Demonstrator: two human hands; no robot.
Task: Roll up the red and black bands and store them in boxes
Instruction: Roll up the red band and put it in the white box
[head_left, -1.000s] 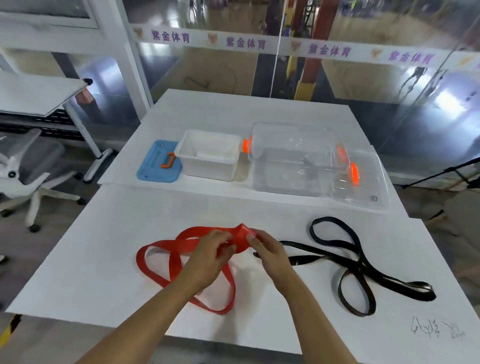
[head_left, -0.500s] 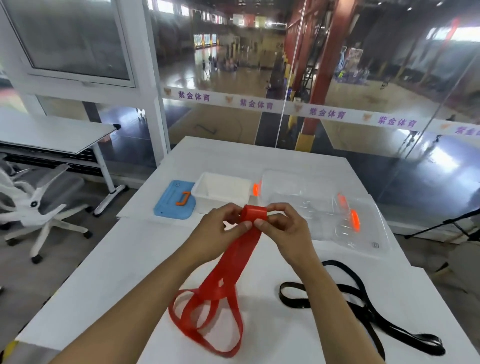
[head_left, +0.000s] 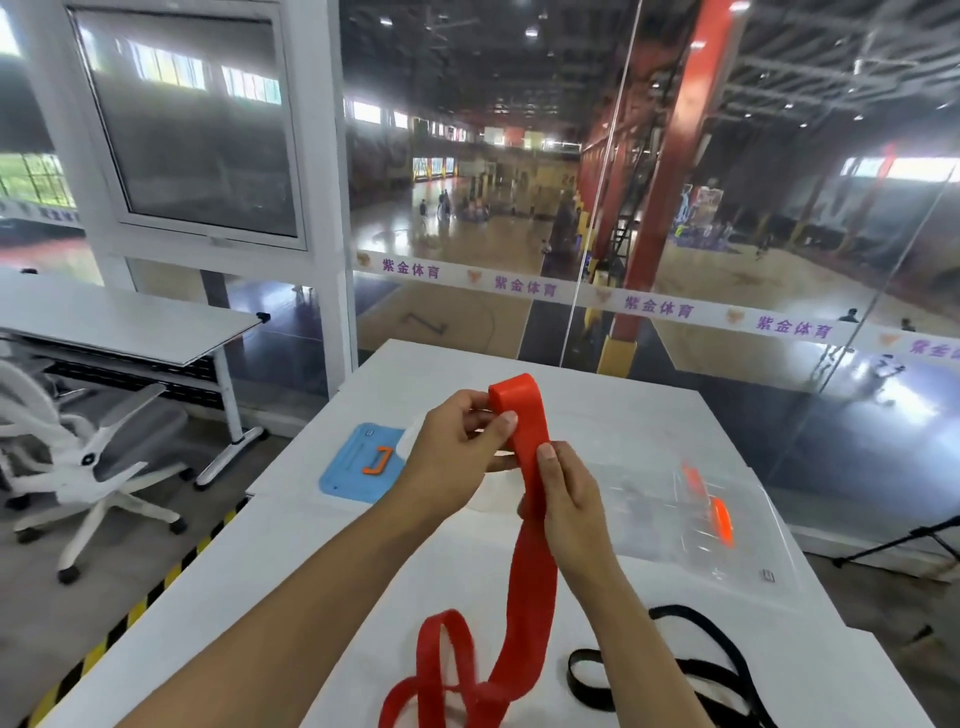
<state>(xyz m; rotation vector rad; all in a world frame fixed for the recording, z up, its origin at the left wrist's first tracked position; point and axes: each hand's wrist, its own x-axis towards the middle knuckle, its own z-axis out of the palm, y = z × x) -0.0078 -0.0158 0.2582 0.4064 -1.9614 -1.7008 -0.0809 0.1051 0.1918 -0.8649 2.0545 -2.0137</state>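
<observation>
Red band (head_left: 524, 441): held above the table (head_left: 260, 597), folded top pinched in our left hand (head_left: 457, 457), right hand (head_left: 566, 499) closed on the strip below; tail trails beside the black band (head_left: 675, 670). Step: starting the roll. Next: tight, even turns

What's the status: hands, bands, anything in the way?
Both hands on red band: left hand at top fold, right hand below. Black band untouched on table. Nothing blocking.

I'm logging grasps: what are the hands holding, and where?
Both hold the red band: left hand at its folded top end, right hand just below.
</observation>
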